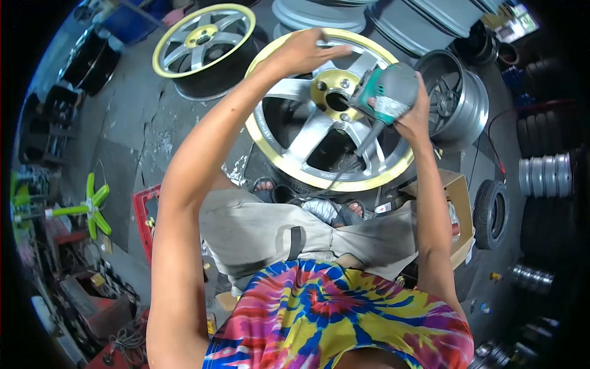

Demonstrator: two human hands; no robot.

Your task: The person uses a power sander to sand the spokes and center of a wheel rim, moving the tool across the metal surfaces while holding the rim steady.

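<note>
A large alloy wheel (pixel 307 144) with silver spokes, a yellow-masked rim edge and a yellow hub lies in front of my feet. My right hand (pixel 416 117) is wrapped round a green and grey corded electric sander (pixel 393 89), held over the wheel's right side. The sander's working face is hidden, and its cord runs down across the lower spokes. My left hand (pixel 302 52) is over the far part of the rim, fingers stretched out to the right, holding nothing.
Another yellow-edged wheel (pixel 203 38) lies at the back left. Bare grey wheels (pixel 418 24) stand behind, and a dark grey one (pixel 458 101) sits at the right. A cardboard box (pixel 453 203) and a tire (pixel 491 214) are by my right side; a red crate (pixel 145 215) is at my left.
</note>
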